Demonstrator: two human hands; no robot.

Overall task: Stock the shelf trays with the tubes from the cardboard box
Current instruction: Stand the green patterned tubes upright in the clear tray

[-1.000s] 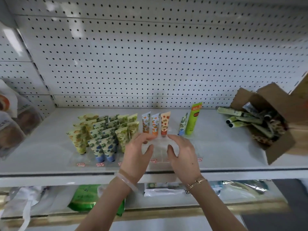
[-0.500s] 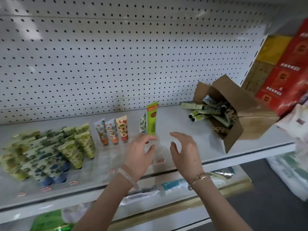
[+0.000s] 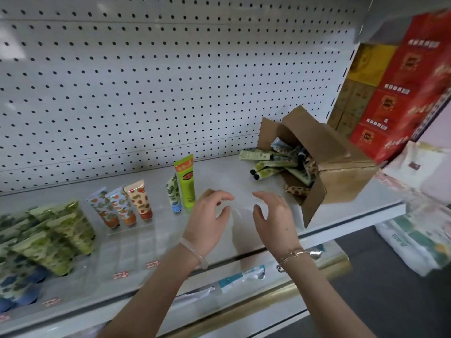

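Lower centre, over shelf (image 3: 219, 176): left hand (image 3: 210, 223), right hand (image 3: 273, 220), fingers loosely spread, gripping nothing. Right of centre, tipped box (image 3: 341, 176) spilling tubes (image 3: 271, 164).

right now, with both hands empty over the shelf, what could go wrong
1. The box lies on its side near the front edge of the shelf. Tugging tubes out could nudge it off.
2. The green tube stands upright close beside the left hand, so a careless sweep might topple it.
3. The tubes spilling from the box lie loose and may roll.
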